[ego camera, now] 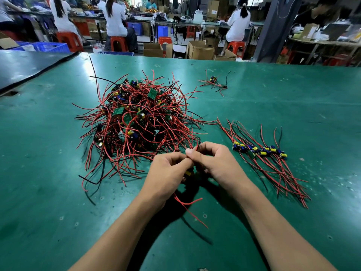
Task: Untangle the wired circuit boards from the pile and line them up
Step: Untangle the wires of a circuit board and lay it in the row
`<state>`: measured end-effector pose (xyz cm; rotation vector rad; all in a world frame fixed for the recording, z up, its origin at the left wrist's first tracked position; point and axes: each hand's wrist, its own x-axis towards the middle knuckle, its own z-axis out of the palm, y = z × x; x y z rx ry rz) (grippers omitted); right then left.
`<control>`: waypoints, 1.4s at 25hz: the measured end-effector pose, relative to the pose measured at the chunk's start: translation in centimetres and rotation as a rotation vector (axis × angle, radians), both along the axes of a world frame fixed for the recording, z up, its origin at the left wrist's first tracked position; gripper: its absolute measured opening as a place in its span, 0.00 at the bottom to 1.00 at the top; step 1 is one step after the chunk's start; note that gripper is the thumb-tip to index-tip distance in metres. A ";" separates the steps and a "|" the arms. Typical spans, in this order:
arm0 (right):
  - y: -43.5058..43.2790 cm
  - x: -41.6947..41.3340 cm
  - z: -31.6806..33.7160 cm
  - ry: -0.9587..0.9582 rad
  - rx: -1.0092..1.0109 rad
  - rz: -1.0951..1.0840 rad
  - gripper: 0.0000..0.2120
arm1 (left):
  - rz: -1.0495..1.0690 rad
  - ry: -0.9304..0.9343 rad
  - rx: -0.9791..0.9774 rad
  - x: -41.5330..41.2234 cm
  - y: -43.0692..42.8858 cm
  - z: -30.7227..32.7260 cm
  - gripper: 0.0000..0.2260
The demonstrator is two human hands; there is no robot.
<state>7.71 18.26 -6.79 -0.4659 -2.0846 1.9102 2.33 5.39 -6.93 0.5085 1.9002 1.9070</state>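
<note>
A tangled pile [134,122] of small green circuit boards with red and black wires lies left of centre on the green table [273,106]. Just in front of it my left hand [168,173] and my right hand [216,163] meet, both pinching one wired board [189,174]. Only its yellow part shows between the fingers. Its red wires [187,204] hang down toward me, and one red and black wire end sticks up by my right thumb. To the right, a row of lined-up boards [259,151] lies with wires fanned out.
A small separate tangle of wired boards [214,83] sits at the far middle of the table. A dark mat [29,65] covers the far left corner. Beyond the table edge stand cardboard boxes, red stools and people working at benches.
</note>
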 end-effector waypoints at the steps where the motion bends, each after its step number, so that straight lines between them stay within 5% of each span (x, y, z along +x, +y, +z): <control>1: 0.1 0.0 -0.1 -0.010 0.092 -0.020 0.12 | 0.002 0.025 -0.020 0.1 0.1 0.0 0.07; 4: 0.3 -0.1 -0.1 -0.089 0.186 -0.004 0.13 | 0.022 0.075 -0.045 0.1 0.1 0.0 0.08; 9: 0.2 -0.1 0.2 -0.173 0.001 0.045 0.11 | 0.018 0.110 -0.075 0.0 -0.1 0.1 0.07; 20: 0.3 -1.4 0.7 0.028 -0.334 -0.206 0.12 | -0.047 -0.110 0.023 -0.4 -0.3 0.3 0.06; 23: 1.4 -1.3 1.1 0.078 -0.552 -0.258 0.12 | -0.094 -0.115 0.014 0.0 -0.4 0.3 0.06; 30: 2.6 -0.7 1.7 0.089 -1.156 -0.014 0.12 | -0.110 -0.160 0.025 -0.2 -0.4 0.6 0.05; 33: 2.8 -0.4 1.8 0.093 -1.153 0.012 0.10 | -0.102 -0.161 0.031 -0.2 -0.4 0.5 0.04; 35: 2.5 -0.3 1.6 0.084 -0.965 -0.006 0.09 | -0.087 -0.154 0.030 -0.3 -0.5 0.5 0.04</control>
